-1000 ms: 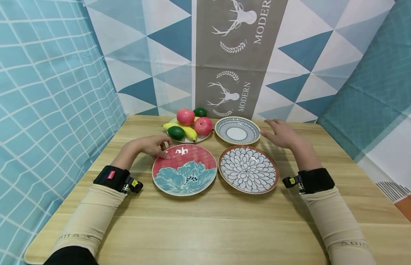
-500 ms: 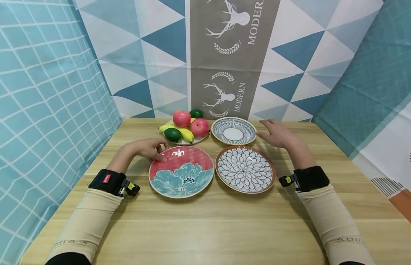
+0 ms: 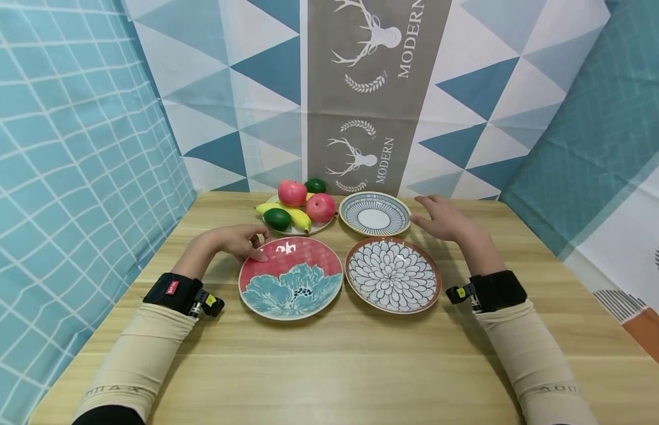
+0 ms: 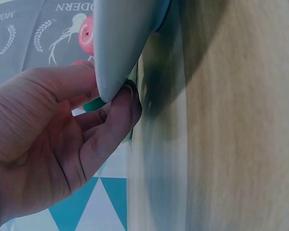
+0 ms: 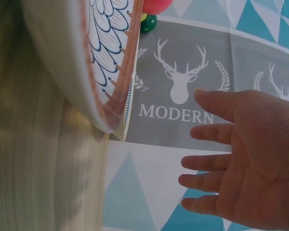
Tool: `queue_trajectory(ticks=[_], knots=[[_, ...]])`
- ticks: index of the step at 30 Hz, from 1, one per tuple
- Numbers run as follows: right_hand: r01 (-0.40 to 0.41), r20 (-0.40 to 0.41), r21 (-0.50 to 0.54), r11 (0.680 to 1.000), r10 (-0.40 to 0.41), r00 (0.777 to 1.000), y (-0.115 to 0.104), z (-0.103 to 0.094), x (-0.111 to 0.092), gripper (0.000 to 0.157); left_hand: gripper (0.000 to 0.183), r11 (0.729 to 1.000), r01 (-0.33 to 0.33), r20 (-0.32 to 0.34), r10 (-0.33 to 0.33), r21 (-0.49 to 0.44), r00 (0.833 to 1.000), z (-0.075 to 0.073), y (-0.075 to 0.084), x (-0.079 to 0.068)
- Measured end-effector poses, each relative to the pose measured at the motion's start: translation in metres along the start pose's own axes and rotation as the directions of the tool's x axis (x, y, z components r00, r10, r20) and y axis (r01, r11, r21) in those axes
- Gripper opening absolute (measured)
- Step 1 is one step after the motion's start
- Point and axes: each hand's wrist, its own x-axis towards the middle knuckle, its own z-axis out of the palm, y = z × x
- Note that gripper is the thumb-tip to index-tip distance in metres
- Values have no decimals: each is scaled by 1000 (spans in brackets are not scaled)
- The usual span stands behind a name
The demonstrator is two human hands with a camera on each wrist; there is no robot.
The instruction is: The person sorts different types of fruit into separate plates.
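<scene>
My left hand (image 3: 236,241) pinches the left rim of a red plate (image 3: 291,278) with a teal flower, thumb on top and fingers curled beneath. In the left wrist view the pale edge of that red plate (image 4: 116,53) sits between thumb and fingertips. My right hand (image 3: 443,218) is spread, fingers extended, just right of a blue-and-white striped plate (image 3: 351,219). In the right wrist view the right hand (image 5: 255,159) has nothing in its fingers. A brown-rimmed plate (image 3: 393,275) with a white petal pattern lies in front of the striped one.
Behind the red plate, a small plate (image 3: 321,226) bears artificial-looking fruit: yellow bananas (image 3: 299,219), pink round fruits (image 3: 292,193) and dark green ones (image 3: 277,219). All stand on a wooden table (image 3: 308,366). Patterned cloth (image 3: 276,136) hangs at the back and both sides.
The camera view has shifted slightly. Both hands keep their places: the left stays at the red plate's rim, the right stays spread beside the striped plate.
</scene>
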Motion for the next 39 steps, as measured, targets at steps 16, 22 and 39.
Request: queue_trajectory(ticks=[16, 22, 39], knots=[[157, -119, 11, 988, -154, 981, -20, -2, 9, 66, 40, 1000, -18, -2, 18, -1, 1000, 7, 7, 2], [177, -85, -23, 984, -178, 980, -32, -16, 18, 68, 42, 1000, -14, -7, 14, -11, 1000, 8, 7, 2], [370, -142, -106, 923, -382, 913, -93, 0, 80, 60, 42, 999, 30, 16, -30, -27, 999, 7, 3, 5]])
